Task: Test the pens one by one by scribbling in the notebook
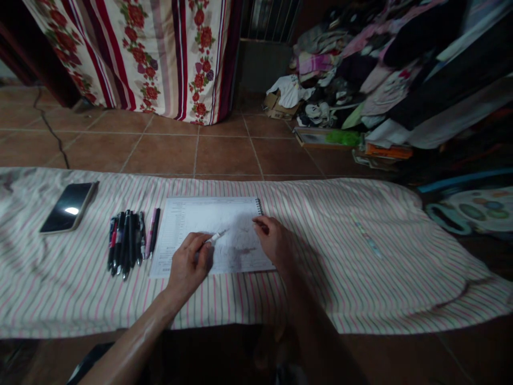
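Observation:
My left hand (191, 262) is closed around a slim white pen (215, 237), whose thin end points right over the page. Beneath both hands lies a spiral-bound notebook (200, 214) with printed lines and text at its left side and faint marks on the paper. My right hand (274, 240) rests at the notebook's right edge, just below the spiral, with thumb and fingers drawn together. Whatever sits between those fingertips is too small and dark to make out. Left of the notebook, a pink pen (150, 232) and a black pen (155, 233) lie side by side.
Several dark pens (126, 243) lie in a bunch on the striped cloth (320, 214). A phone (68, 207) is at the far left. A pale patterned strip (366, 236), perhaps a ruler, lies right. Beyond are a floral curtain (160, 53) and piled clothes (385, 69).

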Action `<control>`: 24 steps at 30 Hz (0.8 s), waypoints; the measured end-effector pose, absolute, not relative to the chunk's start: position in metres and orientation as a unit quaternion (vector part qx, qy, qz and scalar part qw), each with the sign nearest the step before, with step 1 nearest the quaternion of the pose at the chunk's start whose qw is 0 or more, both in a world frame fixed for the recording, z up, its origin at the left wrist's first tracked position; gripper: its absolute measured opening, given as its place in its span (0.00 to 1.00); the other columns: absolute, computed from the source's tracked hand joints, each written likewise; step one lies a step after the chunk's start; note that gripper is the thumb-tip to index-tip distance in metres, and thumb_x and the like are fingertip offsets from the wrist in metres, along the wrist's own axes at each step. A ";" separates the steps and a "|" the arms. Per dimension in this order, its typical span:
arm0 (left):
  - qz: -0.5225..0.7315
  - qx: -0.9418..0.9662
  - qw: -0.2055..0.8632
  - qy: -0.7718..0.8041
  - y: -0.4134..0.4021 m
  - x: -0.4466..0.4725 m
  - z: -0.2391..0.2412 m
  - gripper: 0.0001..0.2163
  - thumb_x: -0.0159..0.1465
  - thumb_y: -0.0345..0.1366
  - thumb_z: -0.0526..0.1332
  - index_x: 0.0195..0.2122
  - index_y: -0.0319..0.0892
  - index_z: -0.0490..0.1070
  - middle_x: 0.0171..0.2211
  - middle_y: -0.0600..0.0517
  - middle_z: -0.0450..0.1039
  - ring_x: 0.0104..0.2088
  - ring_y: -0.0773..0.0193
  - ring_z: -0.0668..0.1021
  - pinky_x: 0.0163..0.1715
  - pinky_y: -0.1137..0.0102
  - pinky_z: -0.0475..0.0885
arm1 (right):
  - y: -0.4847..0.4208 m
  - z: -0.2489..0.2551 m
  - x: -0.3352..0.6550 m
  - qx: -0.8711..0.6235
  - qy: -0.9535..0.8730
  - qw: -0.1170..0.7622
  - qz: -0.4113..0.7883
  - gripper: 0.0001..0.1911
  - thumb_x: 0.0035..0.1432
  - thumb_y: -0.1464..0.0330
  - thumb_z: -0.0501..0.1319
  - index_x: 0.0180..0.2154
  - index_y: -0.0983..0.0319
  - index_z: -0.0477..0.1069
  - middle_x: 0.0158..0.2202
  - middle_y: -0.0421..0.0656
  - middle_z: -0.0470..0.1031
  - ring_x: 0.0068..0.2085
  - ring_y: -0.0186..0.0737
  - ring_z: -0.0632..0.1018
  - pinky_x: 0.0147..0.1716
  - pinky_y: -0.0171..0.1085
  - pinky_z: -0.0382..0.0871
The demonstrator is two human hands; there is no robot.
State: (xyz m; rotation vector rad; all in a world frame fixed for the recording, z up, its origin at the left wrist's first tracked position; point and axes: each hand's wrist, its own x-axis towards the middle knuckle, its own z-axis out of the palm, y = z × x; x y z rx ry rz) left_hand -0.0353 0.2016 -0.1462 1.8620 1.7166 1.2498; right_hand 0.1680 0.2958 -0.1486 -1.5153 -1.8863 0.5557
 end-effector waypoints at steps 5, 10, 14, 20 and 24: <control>0.439 0.648 0.163 0.601 0.202 -0.035 -0.147 0.09 0.64 0.31 0.53 0.41 0.40 0.71 0.36 0.49 0.71 0.39 0.65 0.74 0.39 0.70 0.70 | 0.293 -0.150 0.163 -0.556 -0.746 0.305 0.203 0.08 0.54 0.71 0.57 0.34 0.62 0.74 0.34 0.46 0.76 0.33 0.38 0.76 0.36 0.37 0.70; 0.432 0.646 0.163 0.608 0.202 -0.034 -0.145 0.09 0.64 0.32 0.53 0.40 0.41 0.71 0.36 0.50 0.72 0.39 0.64 0.75 0.39 0.70 0.70 | 0.291 -0.159 0.153 -0.537 -0.779 0.263 0.188 0.07 0.54 0.70 0.60 0.35 0.61 0.75 0.35 0.46 0.75 0.35 0.40 0.76 0.36 0.37 0.70; 0.431 0.646 0.165 0.609 0.201 -0.034 -0.143 0.09 0.64 0.32 0.52 0.40 0.42 0.71 0.36 0.50 0.72 0.38 0.64 0.75 0.39 0.69 0.71 | 0.291 -0.164 0.150 -0.525 -0.792 0.254 0.182 0.05 0.54 0.70 0.59 0.33 0.61 0.74 0.34 0.46 0.74 0.36 0.41 0.75 0.39 0.40 0.68; 0.428 0.648 0.163 0.609 0.201 -0.034 -0.140 0.08 0.64 0.32 0.52 0.39 0.42 0.70 0.36 0.49 0.72 0.38 0.64 0.75 0.39 0.68 0.71 | 0.290 -0.162 0.145 -0.505 -0.749 0.328 0.276 0.08 0.57 0.66 0.56 0.37 0.59 0.72 0.35 0.44 0.76 0.35 0.40 0.76 0.37 0.38 0.69; 0.421 0.651 0.160 0.611 0.201 -0.034 -0.140 0.09 0.64 0.32 0.52 0.40 0.41 0.71 0.36 0.49 0.72 0.38 0.64 0.75 0.40 0.68 0.71 | 0.288 -0.153 0.140 -0.484 -0.700 0.361 0.381 0.10 0.56 0.64 0.57 0.36 0.59 0.73 0.34 0.42 0.77 0.34 0.38 0.76 0.36 0.37 0.69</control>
